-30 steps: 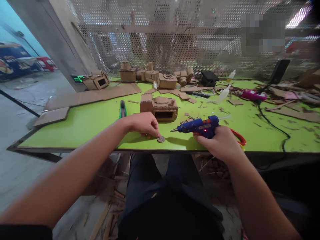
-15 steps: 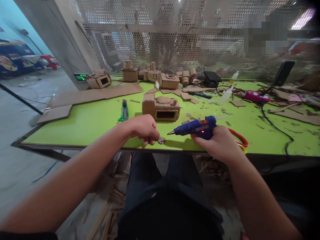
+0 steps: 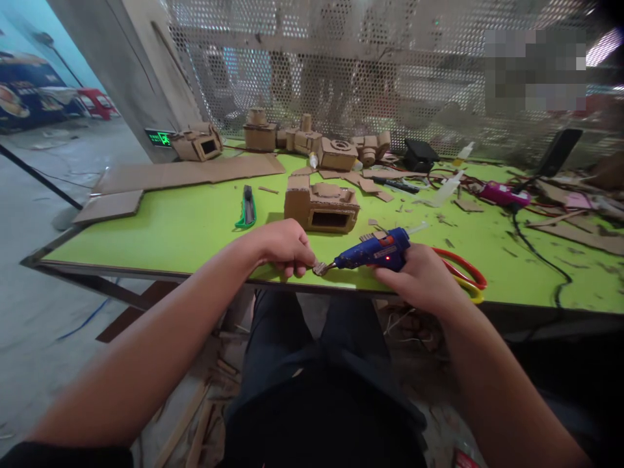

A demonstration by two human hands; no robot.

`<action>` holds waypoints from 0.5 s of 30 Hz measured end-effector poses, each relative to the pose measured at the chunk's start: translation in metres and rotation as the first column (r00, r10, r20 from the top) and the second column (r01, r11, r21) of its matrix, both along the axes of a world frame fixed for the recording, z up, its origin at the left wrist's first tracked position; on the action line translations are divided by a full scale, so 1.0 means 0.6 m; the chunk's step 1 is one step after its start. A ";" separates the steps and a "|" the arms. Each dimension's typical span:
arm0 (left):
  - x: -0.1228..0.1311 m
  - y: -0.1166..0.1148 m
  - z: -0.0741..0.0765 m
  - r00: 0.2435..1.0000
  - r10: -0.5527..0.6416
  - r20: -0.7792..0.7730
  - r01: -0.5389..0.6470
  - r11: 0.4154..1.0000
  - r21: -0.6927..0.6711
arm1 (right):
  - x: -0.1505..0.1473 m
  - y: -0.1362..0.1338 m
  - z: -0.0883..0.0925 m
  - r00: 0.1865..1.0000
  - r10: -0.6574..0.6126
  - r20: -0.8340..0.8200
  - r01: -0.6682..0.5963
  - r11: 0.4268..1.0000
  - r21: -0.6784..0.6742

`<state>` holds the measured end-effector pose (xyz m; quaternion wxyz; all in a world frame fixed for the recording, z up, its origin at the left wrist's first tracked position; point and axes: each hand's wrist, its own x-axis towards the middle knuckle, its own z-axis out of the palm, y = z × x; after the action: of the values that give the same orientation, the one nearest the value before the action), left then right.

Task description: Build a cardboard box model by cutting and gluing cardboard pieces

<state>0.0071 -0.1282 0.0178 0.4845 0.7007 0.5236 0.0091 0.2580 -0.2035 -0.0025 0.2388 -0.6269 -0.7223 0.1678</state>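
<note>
Gluing step: left hand (image 3: 285, 246) pinches a small cardboard disc (image 3: 320, 267) at the table's (image 3: 160, 234) near edge; right hand (image 3: 422, 279), grip closed round the glue gun (image 3: 375, 250), touches nozzle to disc. Next, likely squeezing glue steadily.

A small round cardboard disc (image 3: 319, 267) sits tilted at the near edge of the green surface (image 3: 170, 237). The blue glue gun (image 3: 374, 250), red light on, lies nearly level, nozzle touching the disc.

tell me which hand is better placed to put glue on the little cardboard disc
Right. The right hand grips the blue glue gun, whose tip sits at the small cardboard disc. The left hand is busy pinching that disc near the green table edge.
</note>
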 end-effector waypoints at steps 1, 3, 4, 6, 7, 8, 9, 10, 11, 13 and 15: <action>-0.001 0.001 -0.001 1.000 -0.006 0.002 0.006 1.000 0.006 | -0.001 0.000 0.000 1.000 0.001 -0.001 -0.001 1.000 0.000; -0.002 0.002 -0.003 1.000 -0.011 0.008 0.011 1.000 0.006 | -0.002 0.000 -0.001 1.000 -0.002 0.003 0.002 1.000 -0.007; -0.002 0.002 -0.004 1.000 -0.012 0.011 0.012 1.000 0.002 | -0.002 0.000 -0.001 1.000 -0.003 0.008 0.003 1.000 -0.010; -0.002 0.003 -0.004 1.000 -0.008 0.015 0.008 1.000 -0.009 | -0.003 0.000 -0.002 1.000 -0.003 0.014 0.003 1.000 -0.010; -0.002 0.003 -0.004 1.000 -0.006 0.016 0.006 1.000 -0.010 | -0.003 0.000 -0.002 1.000 -0.001 0.013 0.001 1.000 -0.009; -0.002 0.003 -0.004 1.000 -0.004 0.017 0.004 1.000 -0.009 | -0.003 -0.001 -0.002 1.000 0.000 0.012 0.000 1.000 -0.008; -0.002 0.003 -0.003 1.000 -0.005 0.019 0.005 1.000 -0.006 | -0.004 -0.001 -0.002 1.000 -0.001 0.012 0.001 1.000 -0.009; -0.002 0.003 -0.003 1.000 -0.004 0.022 0.004 1.000 -0.003 | -0.004 -0.002 -0.001 1.000 -0.006 0.012 0.006 1.000 -0.014; -0.002 0.003 -0.003 1.000 -0.005 0.024 0.005 1.000 0.001 | -0.005 -0.002 -0.001 1.000 -0.013 0.015 0.013 1.000 -0.022; -0.003 0.002 -0.004 1.000 -0.005 0.028 0.005 1.000 -0.001 | -0.006 -0.003 0.001 0.999 -0.026 0.022 0.027 0.999 -0.039; -0.003 0.002 -0.004 1.000 -0.005 0.029 0.005 1.000 -0.004 | -0.007 -0.003 0.003 0.999 -0.035 0.026 0.036 0.998 -0.048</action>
<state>0.0055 -0.1269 0.0155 0.4935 0.7008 0.5149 0.0171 0.2535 -0.2055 -0.0007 0.2175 -0.6474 -0.7096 0.1733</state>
